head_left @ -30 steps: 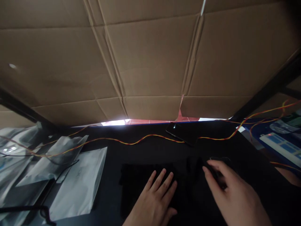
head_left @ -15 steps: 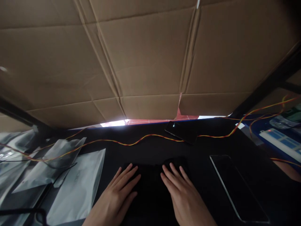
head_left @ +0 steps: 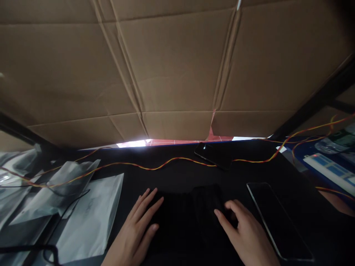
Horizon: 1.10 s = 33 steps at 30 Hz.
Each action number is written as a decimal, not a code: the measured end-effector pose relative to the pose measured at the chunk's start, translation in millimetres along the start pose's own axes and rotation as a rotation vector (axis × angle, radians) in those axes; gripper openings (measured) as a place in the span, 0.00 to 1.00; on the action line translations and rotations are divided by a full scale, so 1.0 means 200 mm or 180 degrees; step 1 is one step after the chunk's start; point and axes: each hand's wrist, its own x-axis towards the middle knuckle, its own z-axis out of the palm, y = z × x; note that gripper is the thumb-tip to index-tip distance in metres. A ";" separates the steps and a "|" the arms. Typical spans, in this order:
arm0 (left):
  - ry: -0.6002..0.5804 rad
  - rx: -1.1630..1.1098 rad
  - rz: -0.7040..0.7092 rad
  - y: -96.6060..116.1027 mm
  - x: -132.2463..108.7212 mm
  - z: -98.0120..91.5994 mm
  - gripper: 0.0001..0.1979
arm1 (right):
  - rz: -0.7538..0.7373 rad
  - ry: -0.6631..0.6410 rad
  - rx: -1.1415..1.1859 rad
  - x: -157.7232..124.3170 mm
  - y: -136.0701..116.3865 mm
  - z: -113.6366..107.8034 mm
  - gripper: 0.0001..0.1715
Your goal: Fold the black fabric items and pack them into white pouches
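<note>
A black cloth [head_left: 177,221] lies on the black tabletop in front of me, hard to tell apart from it in the dim light. My left hand [head_left: 137,229] rests flat on the cloth's left part with its fingers spread. My right hand [head_left: 245,234] is at the cloth's right side, fingers curled and pinched on a folded-up flap of the cloth [head_left: 208,207]. A dark phone [head_left: 277,218] lies face up just right of my right hand.
A second phone [head_left: 213,155] lies at the table's far edge with a red-yellow twisted wire [head_left: 163,165] running past it. Clear plastic bags [head_left: 83,210] are stacked at the left. A cardboard wall [head_left: 177,66] closes the back. A blue-white device [head_left: 330,166] sits at the right.
My right hand moved from lying flat on the cloth's middle to its right side and curled onto a flap. The left hand stayed flat. A second ago the right hand was on the phone.
</note>
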 end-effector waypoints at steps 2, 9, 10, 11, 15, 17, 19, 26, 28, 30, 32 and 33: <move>0.0049 -0.0104 -0.0085 0.00 -0.01 -0.01 0.30 | 0.0123 -0.0063 0.0211 0.01 -0.03 -0.01 0.20; 0.0098 -0.0348 -0.0213 0.02 -0.02 -0.03 0.31 | -0.0337 0.0711 -0.0035 0.04 -0.17 -0.18 0.14; 0.0107 -0.0363 -0.0215 0.03 -0.02 -0.03 0.31 | -0.0558 0.0823 -0.0149 0.03 -0.21 -0.17 0.12; 0.0123 -0.0376 -0.0207 0.04 -0.01 -0.03 0.31 | -0.0809 0.0835 -0.0211 0.02 -0.26 -0.14 0.10; 0.0248 -0.0344 -0.0176 0.10 0.03 -0.07 0.31 | -0.1716 0.0051 0.0256 -0.05 -0.40 0.04 0.13; 0.0341 -0.0319 -0.0147 0.15 0.06 -0.11 0.31 | -0.1807 -0.0310 0.0647 -0.06 -0.41 0.06 0.20; 0.0389 -0.0326 -0.0092 0.22 0.09 -0.12 0.31 | -0.1715 -0.0440 0.0711 -0.05 -0.38 0.04 0.26; 0.0121 0.0351 0.0266 0.33 0.16 0.16 0.38 | -0.1975 -0.0366 -0.0393 0.01 -0.20 0.14 0.30; 0.0062 0.0446 0.0263 0.32 0.16 0.20 0.38 | -0.2114 -0.0465 -0.0595 -0.01 -0.16 0.20 0.31; -0.0022 0.0472 0.0314 0.31 0.16 0.19 0.38 | -0.2157 -0.0486 -0.0593 -0.03 -0.14 0.21 0.33; -0.0056 0.0454 0.0310 0.31 0.16 0.14 0.37 | -0.2122 -0.0302 -0.0429 -0.05 -0.14 0.19 0.36; -0.0048 0.0440 0.0288 0.32 0.16 0.12 0.36 | -0.2088 -0.0147 -0.0331 -0.05 -0.15 0.18 0.38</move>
